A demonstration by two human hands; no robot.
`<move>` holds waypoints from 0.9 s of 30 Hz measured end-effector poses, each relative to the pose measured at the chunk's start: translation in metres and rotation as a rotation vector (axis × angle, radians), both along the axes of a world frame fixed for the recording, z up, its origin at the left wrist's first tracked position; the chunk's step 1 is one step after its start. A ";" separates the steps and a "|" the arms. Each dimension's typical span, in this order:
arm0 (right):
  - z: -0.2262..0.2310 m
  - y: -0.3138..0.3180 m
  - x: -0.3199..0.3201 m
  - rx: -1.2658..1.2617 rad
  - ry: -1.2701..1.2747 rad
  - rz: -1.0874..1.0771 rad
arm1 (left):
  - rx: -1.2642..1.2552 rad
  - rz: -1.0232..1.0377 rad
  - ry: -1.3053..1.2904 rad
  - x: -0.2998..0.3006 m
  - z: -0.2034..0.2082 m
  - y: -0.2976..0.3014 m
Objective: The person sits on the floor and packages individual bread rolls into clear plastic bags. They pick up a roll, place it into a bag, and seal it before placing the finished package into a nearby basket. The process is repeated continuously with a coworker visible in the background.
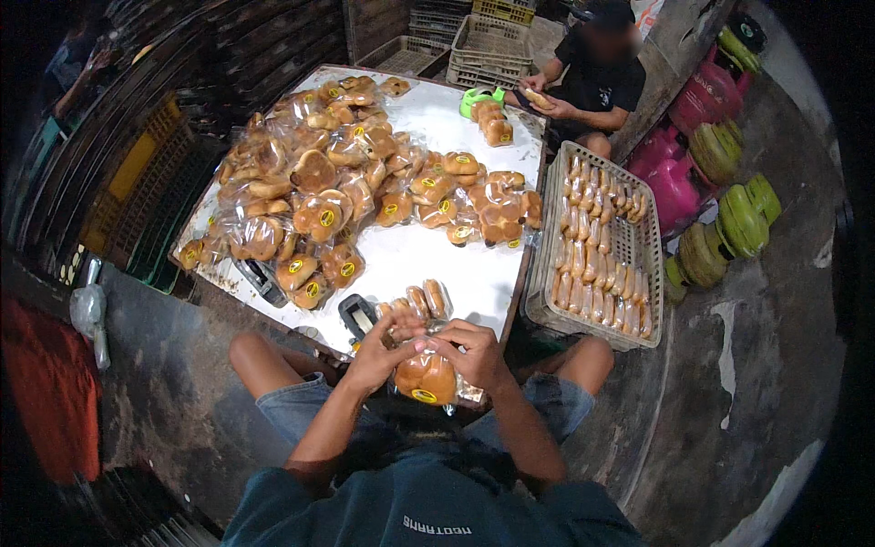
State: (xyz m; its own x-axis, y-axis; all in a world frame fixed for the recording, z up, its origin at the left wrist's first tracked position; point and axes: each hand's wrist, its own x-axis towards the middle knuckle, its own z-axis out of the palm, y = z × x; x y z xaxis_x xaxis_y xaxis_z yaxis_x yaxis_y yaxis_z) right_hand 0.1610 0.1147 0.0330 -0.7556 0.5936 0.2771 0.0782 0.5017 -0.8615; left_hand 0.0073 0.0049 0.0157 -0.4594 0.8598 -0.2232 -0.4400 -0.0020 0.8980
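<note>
A clear plastic bag of buns with a yellow sticker hangs at the table's near edge, over my lap. Gathered plastic at the top of this bag is pinched in my right hand. From the other side, my left hand has its thumb on the same plastic, its other fingers curled and slightly blurred. Just beyond my hands lie several small elongated buns in clear wrap. A black tape dispenser stands beside my left hand.
A large heap of bagged buns covers the left of the white table. Stacked crates hold rows of wrapped buns at right. Across the table sits a person holding bread, near a green tape dispenser. Gas cylinders line the right.
</note>
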 end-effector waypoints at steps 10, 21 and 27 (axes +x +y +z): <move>-0.083 -0.066 -0.016 -0.860 0.028 -0.184 | -0.162 0.161 0.719 0.007 -0.042 -0.016; -0.132 -0.073 -0.057 -0.631 0.048 -0.016 | -0.101 0.209 -0.623 0.003 -0.067 -0.064; -0.189 -0.049 -0.092 -0.301 -0.433 -0.229 | -0.124 0.295 -0.363 -0.037 -0.057 -0.077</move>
State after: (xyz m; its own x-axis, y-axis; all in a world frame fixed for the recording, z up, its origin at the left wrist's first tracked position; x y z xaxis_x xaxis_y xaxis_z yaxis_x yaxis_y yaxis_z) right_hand 0.0691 0.0655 -0.1560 -0.6053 0.7604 -0.2352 0.5331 0.1679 -0.8292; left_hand -0.0299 -0.0725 -0.0410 -0.5535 0.6612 -0.5064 -0.7214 -0.0769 0.6882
